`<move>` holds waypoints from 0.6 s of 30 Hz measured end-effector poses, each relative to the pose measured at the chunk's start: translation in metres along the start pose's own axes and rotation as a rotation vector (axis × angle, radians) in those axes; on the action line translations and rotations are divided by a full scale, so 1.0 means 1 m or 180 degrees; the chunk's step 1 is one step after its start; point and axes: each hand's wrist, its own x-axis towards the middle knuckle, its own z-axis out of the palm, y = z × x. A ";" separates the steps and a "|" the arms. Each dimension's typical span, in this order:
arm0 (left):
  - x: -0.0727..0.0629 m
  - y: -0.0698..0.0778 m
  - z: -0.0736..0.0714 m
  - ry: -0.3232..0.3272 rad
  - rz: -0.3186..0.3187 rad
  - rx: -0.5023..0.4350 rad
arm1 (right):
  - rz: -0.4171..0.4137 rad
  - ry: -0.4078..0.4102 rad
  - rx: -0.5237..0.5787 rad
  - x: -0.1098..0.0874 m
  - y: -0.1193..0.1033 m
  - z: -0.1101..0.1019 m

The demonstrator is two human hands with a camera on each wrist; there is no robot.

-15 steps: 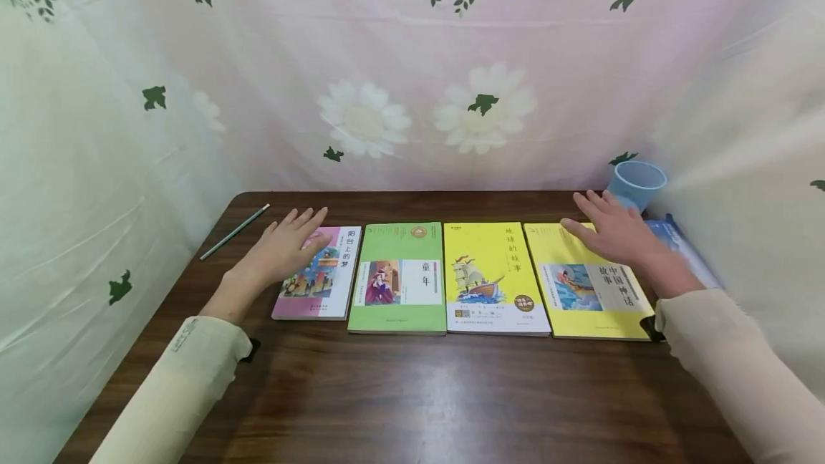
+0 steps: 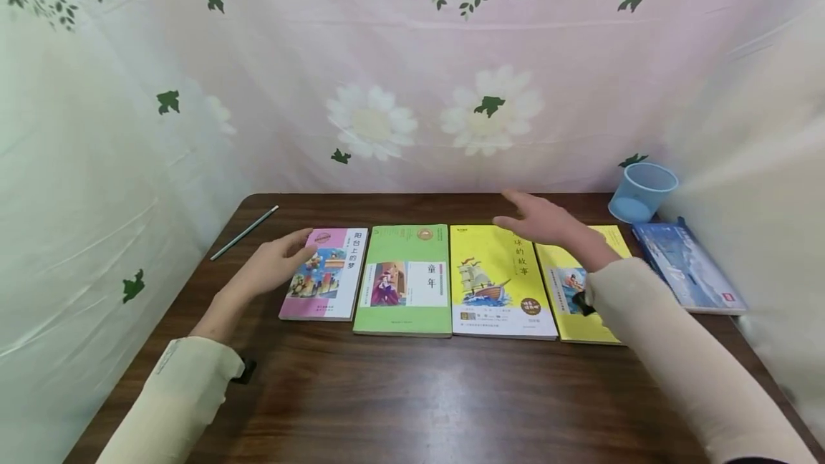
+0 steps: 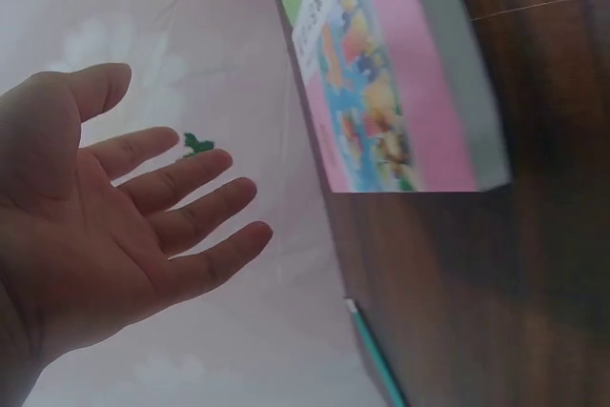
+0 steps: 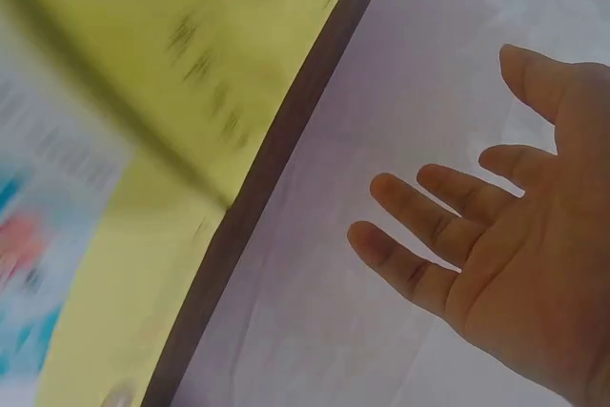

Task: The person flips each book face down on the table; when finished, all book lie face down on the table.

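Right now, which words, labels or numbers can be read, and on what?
"阳台上的梦": the pink-and-white book
"童年": the green book
"球的故事": the yellow ship book; the right hand blocks the spot above
All other print, blue book included: too small, blurred or covered.

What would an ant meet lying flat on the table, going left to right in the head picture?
Thin blue-green stick → pink-and-white paper book → green-and-white paper book → yellow-and-white ship-picture book → partly covered yellow book → blue paper book.
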 end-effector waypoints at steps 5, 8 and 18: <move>-0.015 -0.013 0.004 -0.0123 -0.0420 -0.0466 | -0.0244 -0.0163 0.0210 0.030 -0.030 0.013; -0.024 -0.023 0.007 -0.0263 -0.0772 -0.0900 | -0.0303 -0.0241 0.0321 0.046 -0.045 0.022; -0.037 -0.054 0.016 -0.0432 -0.1307 -0.1778 | -0.0362 -0.0453 0.0965 0.091 -0.096 0.054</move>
